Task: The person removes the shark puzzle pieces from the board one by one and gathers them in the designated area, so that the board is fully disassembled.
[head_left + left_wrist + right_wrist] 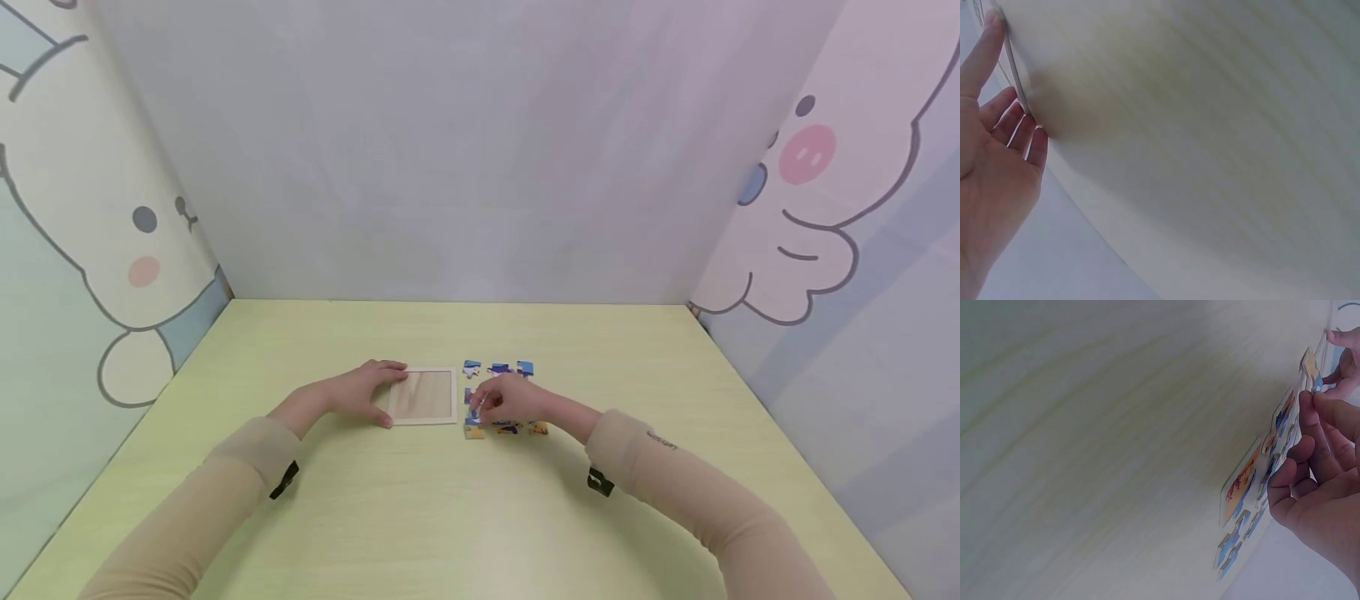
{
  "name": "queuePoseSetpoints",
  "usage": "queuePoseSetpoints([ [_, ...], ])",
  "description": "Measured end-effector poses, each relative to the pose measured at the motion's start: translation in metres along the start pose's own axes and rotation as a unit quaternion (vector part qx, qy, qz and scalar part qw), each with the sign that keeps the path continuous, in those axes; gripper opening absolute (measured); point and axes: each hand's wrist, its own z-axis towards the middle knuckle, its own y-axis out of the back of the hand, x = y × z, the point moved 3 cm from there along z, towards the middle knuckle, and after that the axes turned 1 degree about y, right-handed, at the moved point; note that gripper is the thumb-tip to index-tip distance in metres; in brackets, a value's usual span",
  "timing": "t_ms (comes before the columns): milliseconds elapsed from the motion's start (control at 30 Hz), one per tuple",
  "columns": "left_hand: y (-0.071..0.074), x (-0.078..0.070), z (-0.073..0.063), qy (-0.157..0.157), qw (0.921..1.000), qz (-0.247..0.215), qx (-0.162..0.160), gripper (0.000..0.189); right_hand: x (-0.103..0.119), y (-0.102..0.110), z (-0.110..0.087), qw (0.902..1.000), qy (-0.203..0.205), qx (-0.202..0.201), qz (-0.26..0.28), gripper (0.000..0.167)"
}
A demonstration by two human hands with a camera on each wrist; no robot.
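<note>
My left hand holds a square wooden puzzle tray at its left side, thumb by the near corner and fingers by the far one. The tray has a pale raised rim and a bare wood-grain floor. Just right of it, my right hand reaches over loose jigsaw pieces laid in rows. Its thumb and forefinger pinch a blue and tan jigsaw piece at the near left of the group, while the other fingers curl loosely. The hand hides some middle pieces in the head view.
The pale wood-grain table runs back to a plain grey wall panel. Side panels with cartoon animals stand left and right. A dark strap shows beneath the right sleeve, another strap beneath the left.
</note>
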Motion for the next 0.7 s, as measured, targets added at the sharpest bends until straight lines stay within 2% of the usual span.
queuePoseSetpoints([
  [300,0.002,0.0,0.004,0.001,1.0,-0.001,0.004,0.084,-0.005,0.009,-0.003,0.9992,-0.004,-0.012,-0.038,0.015],
  [533,0.003,0.002,0.006,0.006,1.0,-0.001,0.007,0.083,0.008,0.045,-0.019,0.9944,0.009,-0.065,-0.084,0.017],
  [700,0.012,-0.003,0.001,0.01,0.9991,-0.027,-0.029,0.073,0.017,0.072,-0.045,0.9823,0.012,-0.112,-0.149,0.018],
])
